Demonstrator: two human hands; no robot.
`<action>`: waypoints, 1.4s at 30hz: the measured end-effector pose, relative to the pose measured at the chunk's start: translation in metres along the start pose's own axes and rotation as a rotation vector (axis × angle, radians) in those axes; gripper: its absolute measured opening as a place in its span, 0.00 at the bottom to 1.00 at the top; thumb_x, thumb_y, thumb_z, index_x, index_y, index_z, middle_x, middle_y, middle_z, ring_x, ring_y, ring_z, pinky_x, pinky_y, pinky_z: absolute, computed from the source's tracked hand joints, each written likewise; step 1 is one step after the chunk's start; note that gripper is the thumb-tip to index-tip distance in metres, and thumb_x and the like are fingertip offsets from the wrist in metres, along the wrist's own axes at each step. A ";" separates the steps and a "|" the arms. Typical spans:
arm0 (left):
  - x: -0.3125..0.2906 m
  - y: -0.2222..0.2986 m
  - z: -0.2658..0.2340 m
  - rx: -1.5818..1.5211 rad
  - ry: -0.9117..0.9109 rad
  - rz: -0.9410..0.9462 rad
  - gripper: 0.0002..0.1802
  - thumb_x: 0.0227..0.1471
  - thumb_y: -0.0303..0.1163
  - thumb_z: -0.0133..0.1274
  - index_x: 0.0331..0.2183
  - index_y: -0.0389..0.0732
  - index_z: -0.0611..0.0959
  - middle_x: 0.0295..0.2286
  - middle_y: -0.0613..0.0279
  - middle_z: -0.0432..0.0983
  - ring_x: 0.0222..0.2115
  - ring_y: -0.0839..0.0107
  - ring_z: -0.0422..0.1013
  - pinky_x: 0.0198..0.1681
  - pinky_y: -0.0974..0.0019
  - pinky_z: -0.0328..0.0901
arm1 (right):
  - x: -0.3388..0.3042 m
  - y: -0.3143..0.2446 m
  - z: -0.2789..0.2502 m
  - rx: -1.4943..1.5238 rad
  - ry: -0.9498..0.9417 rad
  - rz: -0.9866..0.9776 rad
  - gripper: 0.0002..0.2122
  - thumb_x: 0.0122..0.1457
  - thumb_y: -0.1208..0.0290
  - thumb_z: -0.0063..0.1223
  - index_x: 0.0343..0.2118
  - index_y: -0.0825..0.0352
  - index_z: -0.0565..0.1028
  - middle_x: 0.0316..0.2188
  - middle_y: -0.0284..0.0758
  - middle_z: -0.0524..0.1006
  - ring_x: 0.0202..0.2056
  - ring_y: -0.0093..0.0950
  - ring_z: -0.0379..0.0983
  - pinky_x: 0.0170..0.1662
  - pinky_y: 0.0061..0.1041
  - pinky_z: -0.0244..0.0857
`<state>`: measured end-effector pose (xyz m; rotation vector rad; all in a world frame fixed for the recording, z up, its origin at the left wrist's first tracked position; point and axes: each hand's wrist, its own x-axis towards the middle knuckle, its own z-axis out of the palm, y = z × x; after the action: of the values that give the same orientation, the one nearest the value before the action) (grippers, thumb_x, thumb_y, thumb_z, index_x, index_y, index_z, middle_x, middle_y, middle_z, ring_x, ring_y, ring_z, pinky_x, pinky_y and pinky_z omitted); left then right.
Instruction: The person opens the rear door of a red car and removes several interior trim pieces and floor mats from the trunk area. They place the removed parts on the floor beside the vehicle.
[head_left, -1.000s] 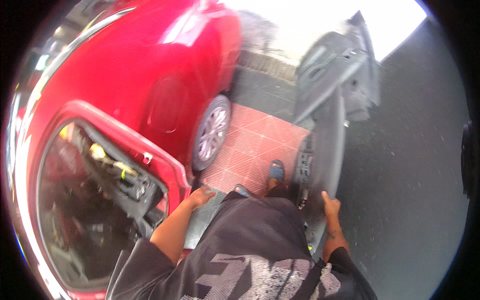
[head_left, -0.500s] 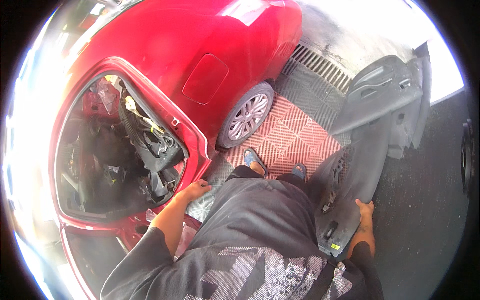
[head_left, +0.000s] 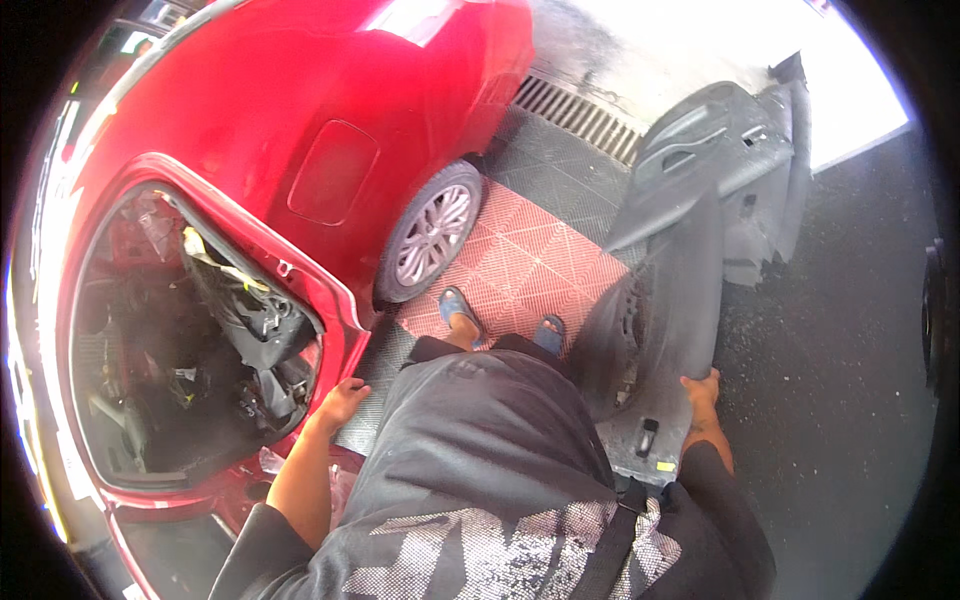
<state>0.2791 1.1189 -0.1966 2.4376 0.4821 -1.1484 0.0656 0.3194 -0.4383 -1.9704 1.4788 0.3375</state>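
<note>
A long dark grey car door trim panel [head_left: 678, 320] slants along my right side, an opening and a small yellow label near its close end. My right hand [head_left: 703, 388] is closed round its outer edge. Its far end overlaps another grey door trim panel [head_left: 690, 150], beyond my feet. My left hand [head_left: 345, 400] hangs beside the red car [head_left: 250, 120], next to the edge of its body, fingers curled with nothing visible in them. Through the car's glass [head_left: 150, 340] I see dark interior parts and a strip of yellowish tape.
The car's rear wheel [head_left: 432, 230] stands ahead to the left. Red and grey grid floor tiles [head_left: 520, 240] lie under my feet, with a drain grate [head_left: 580, 115] beyond. To the right runs a dark surface [head_left: 820, 400] with a round black object [head_left: 932, 315] at its far side.
The car, wheel and floor have shifted left and slightly up in view as I moved. My right hand still grips the door trim panel; my left hand stays beside the car.
</note>
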 end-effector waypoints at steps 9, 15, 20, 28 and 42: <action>-0.001 -0.027 0.027 -0.095 0.006 -0.083 0.37 0.55 0.56 0.57 0.55 0.37 0.77 0.46 0.41 0.80 0.52 0.54 0.74 0.56 0.58 0.67 | -0.130 -0.122 -0.001 -0.405 0.169 -0.220 0.39 0.53 0.65 0.67 0.66 0.63 0.59 0.62 0.50 0.66 0.61 0.49 0.64 0.62 0.45 0.62; -0.010 -0.039 0.110 -0.369 0.026 -0.085 0.35 0.58 0.57 0.53 0.54 0.38 0.79 0.50 0.40 0.77 0.55 0.49 0.71 0.59 0.55 0.65 | -0.113 -0.173 0.102 -0.276 -0.631 -0.611 0.28 0.53 0.65 0.69 0.56 0.69 0.73 0.41 0.46 0.81 0.41 0.39 0.78 0.44 0.38 0.71; -0.026 -0.071 0.188 -0.618 0.172 -0.200 0.29 0.60 0.52 0.54 0.52 0.38 0.80 0.46 0.44 0.80 0.50 0.54 0.76 0.54 0.58 0.68 | -0.136 -0.322 0.147 -0.466 -0.815 -0.834 0.26 0.55 0.63 0.69 0.54 0.70 0.75 0.33 0.39 0.82 0.33 0.28 0.78 0.39 0.29 0.72; -0.044 -0.137 0.278 -0.828 0.159 -0.443 0.28 0.56 0.52 0.58 0.46 0.36 0.83 0.44 0.46 0.82 0.48 0.56 0.77 0.53 0.59 0.67 | -0.200 -0.475 0.169 -0.458 -0.671 -0.921 0.20 0.60 0.68 0.63 0.52 0.72 0.74 0.34 0.35 0.80 0.29 0.21 0.74 0.35 0.24 0.70; 0.022 -0.269 0.240 -1.250 0.279 -0.254 0.09 0.58 0.33 0.55 0.36 0.39 0.84 0.35 0.65 0.82 0.38 0.72 0.75 0.44 0.66 0.68 | -0.343 -0.442 0.276 -0.716 -0.890 -0.819 0.24 0.58 0.62 0.65 0.53 0.73 0.75 0.38 0.40 0.82 0.40 0.28 0.78 0.46 0.28 0.71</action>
<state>0.0113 1.2348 -0.4095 1.4144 1.1733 -0.3173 0.4077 0.8243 -0.3080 -2.2494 -0.0720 1.2603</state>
